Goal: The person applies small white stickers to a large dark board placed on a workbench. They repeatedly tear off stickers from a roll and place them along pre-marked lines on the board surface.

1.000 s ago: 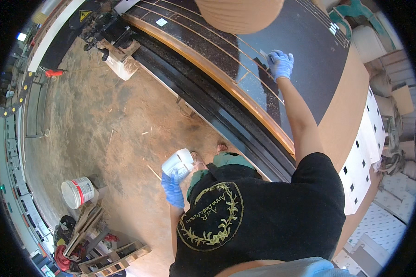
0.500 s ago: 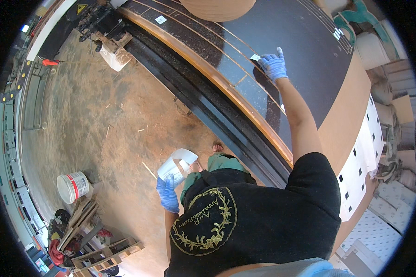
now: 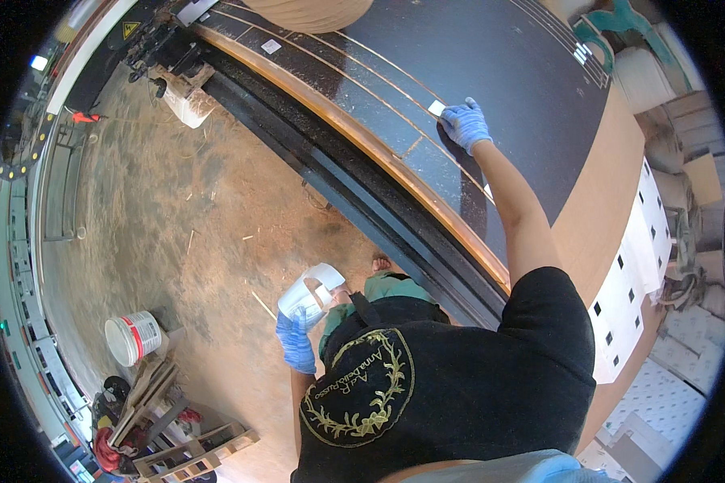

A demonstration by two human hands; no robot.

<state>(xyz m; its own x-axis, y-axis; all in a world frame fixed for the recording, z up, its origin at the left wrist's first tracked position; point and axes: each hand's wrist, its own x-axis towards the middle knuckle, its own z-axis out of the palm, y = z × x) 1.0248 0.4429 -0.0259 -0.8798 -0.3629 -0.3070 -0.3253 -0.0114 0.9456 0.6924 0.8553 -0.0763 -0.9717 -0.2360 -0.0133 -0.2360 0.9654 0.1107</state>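
My left hand (image 3: 296, 338), in a blue glove, grips a roll of white labels (image 3: 302, 299) low in front of my body. The roll's open core faces right. My right hand (image 3: 466, 125), also gloved, is stretched out over a dark panel (image 3: 532, 105). Its thumb and forefinger seem pinched at the edge of a small white label (image 3: 437, 108), while another finger sticks up. Whether that label lies flat on the panel is hard to tell. Thin sawdust-filled cut lines run along the panel. Another white label (image 3: 271, 47) lies farther up on it, and part of one shows by my right forearm.
A black machine rail (image 3: 338, 173) runs diagonally along the panel's near edge. Sawdust and wood slivers lie on the floor (image 3: 217, 209). A white bucket (image 3: 133, 338) and a wooden pallet (image 3: 197, 451) stand at left. A tan rounded object (image 3: 310, 12) overhangs the panel's far side.
The view has shifted slightly. My right hand has drawn a little closer, its fingers still at the small label, which now shows brighter. My left hand keeps hold of the label roll.
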